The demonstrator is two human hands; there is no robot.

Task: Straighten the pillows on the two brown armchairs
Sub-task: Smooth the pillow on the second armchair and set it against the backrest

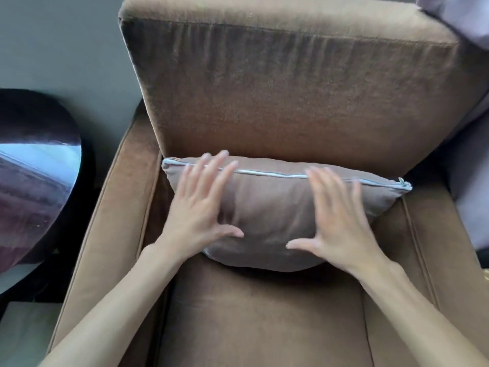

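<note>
A brown armchair (pixel 285 96) fills the view, seen from above. A taupe pillow (pixel 272 213) with a pale zipper along its top edge leans against the chair's backrest, standing on the seat. My left hand (pixel 203 205) lies flat on the pillow's left half, fingers spread. My right hand (pixel 336 218) is spread over the pillow's right half, palm toward the fabric. Both hands are blurred. Neither hand grips anything.
A dark, glossy round table (pixel 34 176) stands to the left of the chair, close to its armrest. Pale lilac fabric (pixel 471 160) hangs at the right edge. A grey wall (pixel 66 49) is behind the chair.
</note>
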